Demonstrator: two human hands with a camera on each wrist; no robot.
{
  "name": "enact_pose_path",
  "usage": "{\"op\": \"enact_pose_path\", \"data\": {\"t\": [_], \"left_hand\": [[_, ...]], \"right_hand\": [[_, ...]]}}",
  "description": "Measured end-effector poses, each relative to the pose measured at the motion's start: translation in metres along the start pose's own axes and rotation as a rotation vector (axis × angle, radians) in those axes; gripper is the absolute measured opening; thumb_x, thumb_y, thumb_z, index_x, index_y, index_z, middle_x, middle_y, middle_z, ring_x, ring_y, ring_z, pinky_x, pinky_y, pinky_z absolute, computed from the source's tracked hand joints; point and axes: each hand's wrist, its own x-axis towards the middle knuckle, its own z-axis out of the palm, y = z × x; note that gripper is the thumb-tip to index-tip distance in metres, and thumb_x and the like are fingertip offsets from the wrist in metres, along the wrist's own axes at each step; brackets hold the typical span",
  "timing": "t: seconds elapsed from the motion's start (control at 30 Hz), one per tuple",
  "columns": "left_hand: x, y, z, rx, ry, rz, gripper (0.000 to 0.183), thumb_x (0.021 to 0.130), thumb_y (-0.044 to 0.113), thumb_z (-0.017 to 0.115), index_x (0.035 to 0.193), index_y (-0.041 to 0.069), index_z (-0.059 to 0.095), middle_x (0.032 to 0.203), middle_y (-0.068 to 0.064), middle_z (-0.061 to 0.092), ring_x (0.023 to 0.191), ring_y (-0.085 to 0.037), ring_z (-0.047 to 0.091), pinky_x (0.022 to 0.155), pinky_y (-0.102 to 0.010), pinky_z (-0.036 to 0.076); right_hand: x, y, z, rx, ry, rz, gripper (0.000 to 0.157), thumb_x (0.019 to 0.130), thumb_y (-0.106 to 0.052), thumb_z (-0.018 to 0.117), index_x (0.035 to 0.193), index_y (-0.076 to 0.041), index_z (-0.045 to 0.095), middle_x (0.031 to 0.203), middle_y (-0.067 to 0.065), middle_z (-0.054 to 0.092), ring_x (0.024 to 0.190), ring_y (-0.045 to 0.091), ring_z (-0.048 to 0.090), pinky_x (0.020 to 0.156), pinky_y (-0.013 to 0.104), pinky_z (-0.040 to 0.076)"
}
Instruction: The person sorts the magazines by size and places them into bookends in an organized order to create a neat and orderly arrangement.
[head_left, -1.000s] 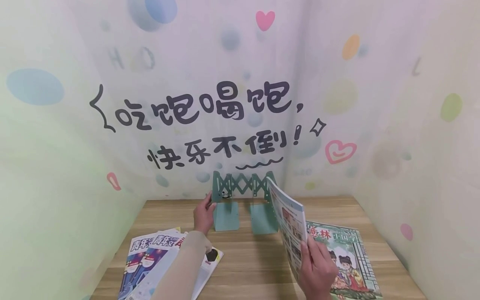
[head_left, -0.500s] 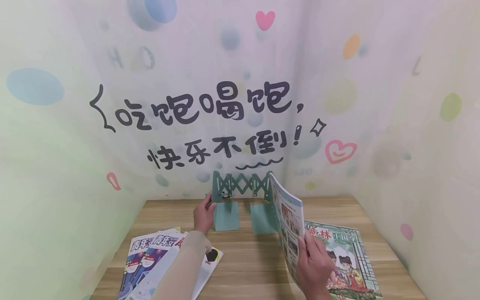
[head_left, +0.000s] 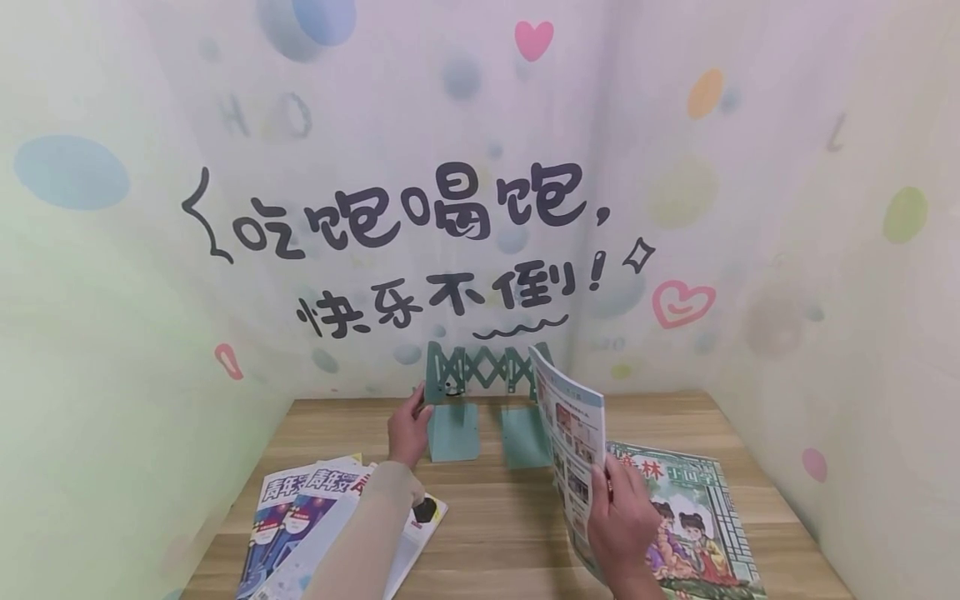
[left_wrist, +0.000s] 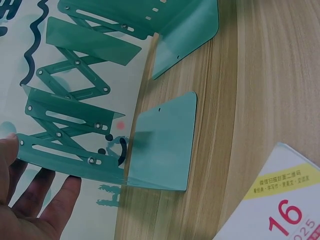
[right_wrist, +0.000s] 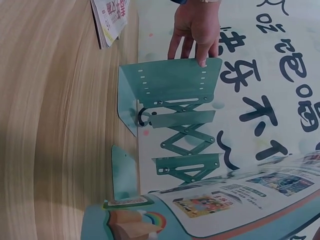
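Observation:
A green expandable bookend (head_left: pixel 483 367) with a scissor-lattice back stands against the wall, its two flat base plates on the table. My left hand (head_left: pixel 408 429) pinches its left end plate, the thumb on the inner face and the fingers outside, as the right wrist view shows. My right hand (head_left: pixel 622 517) grips a magazine (head_left: pixel 573 450) by its near edge and holds it upright. The magazine's far edge overlaps the bookend's right end plate (left_wrist: pixel 190 30) in the head view. Printed pictures on the magazine (right_wrist: pixel 210 200) show close up in the right wrist view.
On the left of the wooden table (head_left: pixel 495 533) lies a fanned pile of magazines (head_left: pixel 300 517), partly under the left sleeve. Another magazine with a green illustrated cover (head_left: pixel 701 525) lies flat on the right. A printed curtain wall (head_left: pixel 787 250) surrounds the table.
My right hand has shifted slightly left and away from me with the magazine, whose far edge first went right, then back left. The left hand keeps its hold on the bookend.

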Motion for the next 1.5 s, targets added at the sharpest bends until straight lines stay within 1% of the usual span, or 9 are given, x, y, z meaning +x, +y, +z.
{"op": "enact_pose_path", "data": {"t": [0.27, 0.47, 0.63, 0.73, 0.87, 1.03, 1.2, 1.37, 1.5], "left_hand": [[-0.001, 0.002, 0.001, 0.008, -0.006, -0.013, 0.051, 0.098, 0.007, 0.056, 0.147, 0.013, 0.043, 0.139, -0.015, 0.052, 0.122, -0.034, 0.054, 0.097, -0.044, 0.048], [-0.001, 0.001, 0.002, 0.015, -0.004, -0.016, 0.051, 0.098, 0.006, 0.056, 0.147, 0.013, 0.044, 0.139, -0.015, 0.053, 0.122, -0.032, 0.055, 0.097, -0.044, 0.048], [-0.001, 0.002, 0.002, 0.013, -0.005, -0.009, 0.05, 0.098, 0.007, 0.056, 0.146, 0.012, 0.044, 0.139, -0.015, 0.053, 0.122, -0.033, 0.055, 0.098, -0.043, 0.048], [0.0, 0.003, 0.002, 0.016, -0.002, -0.011, 0.049, 0.099, 0.009, 0.056, 0.146, 0.012, 0.044, 0.139, -0.014, 0.053, 0.122, -0.032, 0.055, 0.098, -0.043, 0.048], [0.0, 0.004, 0.001, 0.017, -0.002, -0.017, 0.049, 0.099, 0.011, 0.056, 0.147, 0.013, 0.043, 0.14, -0.013, 0.053, 0.123, -0.032, 0.054, 0.098, -0.042, 0.047], [-0.002, 0.004, 0.0, 0.016, -0.002, -0.013, 0.049, 0.099, 0.009, 0.056, 0.146, 0.011, 0.043, 0.139, -0.014, 0.053, 0.122, -0.032, 0.054, 0.098, -0.043, 0.048], [-0.002, 0.006, -0.001, 0.016, -0.002, -0.006, 0.049, 0.099, 0.009, 0.056, 0.146, 0.012, 0.044, 0.139, -0.015, 0.053, 0.122, -0.032, 0.055, 0.098, -0.043, 0.048], [-0.002, 0.006, -0.002, 0.018, -0.006, -0.013, 0.049, 0.099, 0.01, 0.056, 0.146, 0.013, 0.044, 0.139, -0.014, 0.053, 0.122, -0.031, 0.055, 0.098, -0.042, 0.048], [-0.002, 0.005, -0.001, 0.022, -0.008, -0.015, 0.049, 0.099, 0.01, 0.055, 0.147, 0.013, 0.043, 0.139, -0.014, 0.053, 0.122, -0.031, 0.055, 0.097, -0.042, 0.048]], "right_hand": [[0.003, -0.001, 0.001, -0.007, -0.014, -0.002, 0.036, 0.098, -0.031, 0.056, 0.1, 0.001, 0.071, 0.08, 0.012, 0.064, 0.059, 0.024, 0.061, 0.041, 0.04, 0.049], [0.004, -0.001, 0.001, -0.011, -0.015, -0.014, 0.039, 0.099, -0.034, 0.053, 0.099, 0.001, 0.071, 0.079, 0.012, 0.063, 0.058, 0.024, 0.061, 0.04, 0.042, 0.048], [0.007, 0.0, 0.003, -0.002, -0.006, -0.031, 0.039, 0.099, -0.033, 0.054, 0.099, 0.002, 0.071, 0.075, 0.011, 0.06, 0.054, 0.021, 0.057, 0.038, 0.036, 0.046], [0.008, 0.0, 0.004, 0.001, -0.015, -0.037, 0.039, 0.099, -0.032, 0.054, 0.099, 0.002, 0.071, 0.075, 0.01, 0.06, 0.054, 0.021, 0.058, 0.038, 0.033, 0.047], [0.009, 0.0, 0.006, 0.002, -0.014, -0.043, 0.039, 0.1, -0.032, 0.054, 0.099, 0.003, 0.07, 0.075, 0.011, 0.06, 0.055, 0.022, 0.058, 0.039, 0.036, 0.047], [0.01, 0.001, 0.009, 0.0, -0.021, -0.043, 0.039, 0.1, -0.031, 0.053, 0.099, 0.004, 0.069, 0.074, 0.011, 0.058, 0.055, 0.021, 0.057, 0.038, 0.037, 0.047], [0.01, 0.004, 0.014, 0.019, -0.049, -0.029, 0.032, 0.098, -0.025, 0.056, 0.098, 0.005, 0.068, 0.076, 0.012, 0.058, 0.057, 0.023, 0.06, 0.039, 0.036, 0.049], [0.011, 0.007, 0.018, 0.009, -0.066, -0.01, 0.022, 0.094, -0.017, 0.061, 0.096, 0.004, 0.067, 0.078, 0.012, 0.058, 0.057, 0.023, 0.061, 0.038, 0.036, 0.048], [0.012, 0.008, 0.019, 0.008, -0.071, -0.001, 0.02, 0.093, -0.016, 0.062, 0.097, 0.003, 0.067, 0.078, 0.011, 0.058, 0.057, 0.023, 0.061, 0.037, 0.036, 0.047]]}}
